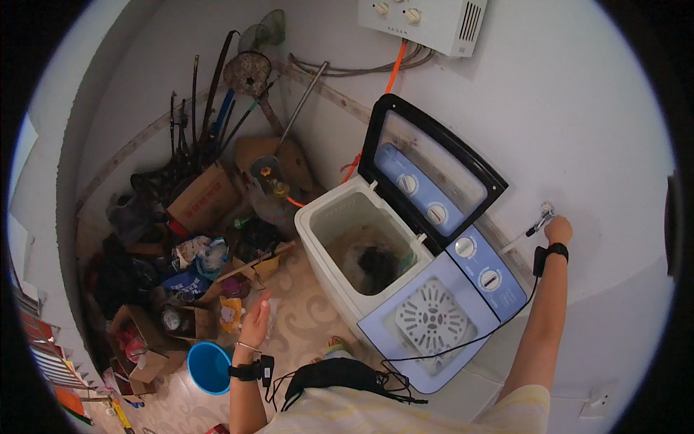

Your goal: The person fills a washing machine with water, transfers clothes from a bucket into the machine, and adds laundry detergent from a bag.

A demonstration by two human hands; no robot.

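Observation:
My right hand point(558, 230) is closed at a chrome wall tap point(544, 215), with its fingers mostly hidden behind the fist. A pale hose or stream point(514, 243) runs from below the tap toward the back of a twin-tub washing machine point(355, 310). Its black-framed lid point(428, 142) stands raised over the wash tub point(332, 217). Inside the tub lie murky water and dark cloth point(378, 266). My left hand point(257, 320) is held out flat over the floor, holding nothing. The lid of the spin side point(374, 331) is down, and dials sit on the blue control panel point(477, 260).
A blue bucket point(209, 368) stands on the floor near my left forearm. Cardboard boxes point(203, 198), bags point(187, 282) and poles point(217, 92) crowd the left corner. A gas cylinder point(274, 184) feeds an orange hose. A white water heater point(423, 24) hangs above. A black cable point(461, 345) crosses the machine.

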